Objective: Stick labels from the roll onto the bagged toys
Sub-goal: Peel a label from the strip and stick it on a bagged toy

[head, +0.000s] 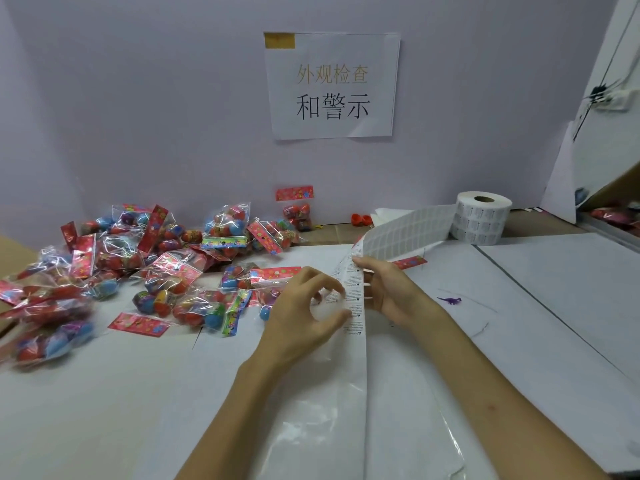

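Note:
A white label roll (481, 218) stands at the back right of the table. Its strip (408, 226) runs left and down to my hands, then trails towards me as backing paper (356, 358). My right hand (391, 289) holds the strip from its right side, thumb on top near the fold. My left hand (308, 306) is at the strip's left edge, thumb and fingertips curled together at a label. A heap of clear bags of coloured egg toys (138, 265) with red header cards lies left of my hands.
A paper sign (332, 84) is taped to the purple wall. One bagged toy (298, 209) leans against the wall, with a red piece (360, 220) beside it. A small purple toy figure (450, 300) lies on the white table cover (519, 306). Cardboard shows at the far left.

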A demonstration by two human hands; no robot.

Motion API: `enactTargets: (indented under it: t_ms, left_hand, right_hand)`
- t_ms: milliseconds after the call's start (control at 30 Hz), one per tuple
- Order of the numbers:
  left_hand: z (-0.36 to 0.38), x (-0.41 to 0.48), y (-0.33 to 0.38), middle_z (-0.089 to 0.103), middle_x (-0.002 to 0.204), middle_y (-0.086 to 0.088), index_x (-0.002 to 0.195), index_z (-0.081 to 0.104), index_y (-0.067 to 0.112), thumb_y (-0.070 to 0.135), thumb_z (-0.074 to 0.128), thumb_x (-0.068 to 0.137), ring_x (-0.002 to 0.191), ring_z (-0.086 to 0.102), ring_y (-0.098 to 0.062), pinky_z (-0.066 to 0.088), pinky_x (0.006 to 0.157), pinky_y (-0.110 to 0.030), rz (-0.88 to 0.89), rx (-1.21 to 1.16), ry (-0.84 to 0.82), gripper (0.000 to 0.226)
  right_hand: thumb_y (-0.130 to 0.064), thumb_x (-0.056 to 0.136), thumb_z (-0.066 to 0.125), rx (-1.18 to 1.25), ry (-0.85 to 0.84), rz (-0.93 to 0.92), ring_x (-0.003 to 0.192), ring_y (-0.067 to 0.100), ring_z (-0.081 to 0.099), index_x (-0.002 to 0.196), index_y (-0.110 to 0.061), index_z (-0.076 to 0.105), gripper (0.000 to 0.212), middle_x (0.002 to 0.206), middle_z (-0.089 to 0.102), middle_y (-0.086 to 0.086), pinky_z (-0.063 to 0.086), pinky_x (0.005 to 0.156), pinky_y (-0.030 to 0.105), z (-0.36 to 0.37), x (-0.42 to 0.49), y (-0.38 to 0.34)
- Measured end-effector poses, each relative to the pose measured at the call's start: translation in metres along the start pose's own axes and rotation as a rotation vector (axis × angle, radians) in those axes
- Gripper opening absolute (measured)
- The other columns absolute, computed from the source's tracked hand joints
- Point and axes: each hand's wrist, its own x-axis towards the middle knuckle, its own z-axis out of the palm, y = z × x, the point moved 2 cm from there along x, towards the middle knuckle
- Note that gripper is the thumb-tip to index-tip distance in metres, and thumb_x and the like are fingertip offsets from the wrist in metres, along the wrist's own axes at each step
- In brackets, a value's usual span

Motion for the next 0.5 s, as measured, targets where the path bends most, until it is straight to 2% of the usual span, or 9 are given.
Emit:
enactTargets:
  t_ms: [133,233,333,400,500]
  left_hand:
    - [0.000,-0.001,-0.003,0.050,0.116,0.009,0.110,0.065,0.032,0.041,0.084,0.075,0.105,0.052,-0.005,0.041,0.083,-0.007,-0.003,0.045,-0.031,0.041]
    - [0.000,0.000,-0.003,0.051,0.115,0.006,0.110,0.065,0.028,0.033,0.086,0.077,0.104,0.052,-0.012,0.047,0.087,-0.017,0.019,0.062,0.025,0.039]
    - [-0.002,0.001,-0.003,0.054,0.113,0.006,0.107,0.066,0.025,0.026,0.085,0.080,0.099,0.054,-0.012,0.048,0.083,-0.014,0.008,0.104,0.120,0.033]
    - [-0.004,0.002,-0.005,0.056,0.109,0.008,0.105,0.066,0.024,0.022,0.083,0.082,0.093,0.057,-0.010,0.045,0.077,-0.008,-0.011,0.104,0.195,0.028]
    - [-0.009,0.002,-0.007,0.059,0.101,0.012,0.100,0.065,0.026,0.021,0.083,0.083,0.086,0.060,-0.006,0.045,0.069,-0.008,-0.036,0.055,0.278,0.025]
  right_hand:
    - [-0.028,0.102,0.053,0.072,-0.011,0.010,0.077,0.021,0.068,0.111,-0.006,0.068,0.028,0.093,0.070,0.009,0.056,0.069,0.033,0.000,0.000,0.001]
    - [-0.031,0.101,0.055,0.120,-0.046,0.010,0.081,0.021,0.070,0.114,-0.006,0.067,0.031,0.099,0.070,0.011,0.057,0.072,0.034,0.001,0.001,0.003]
    - [-0.039,0.102,0.053,0.088,-0.109,0.051,0.087,0.025,0.071,0.110,-0.007,0.068,0.035,0.104,0.071,0.012,0.060,0.073,0.036,0.007,0.001,0.007]
    - [-0.040,0.101,0.054,0.016,-0.180,0.047,0.095,0.026,0.071,0.108,-0.008,0.071,0.037,0.111,0.072,0.012,0.059,0.082,0.038,0.010,0.000,0.009]
    - [-0.029,0.099,0.060,-0.064,-0.322,-0.013,0.107,0.028,0.069,0.128,-0.006,0.065,0.037,0.126,0.069,0.013,0.056,0.090,0.035,0.012,-0.002,0.008]
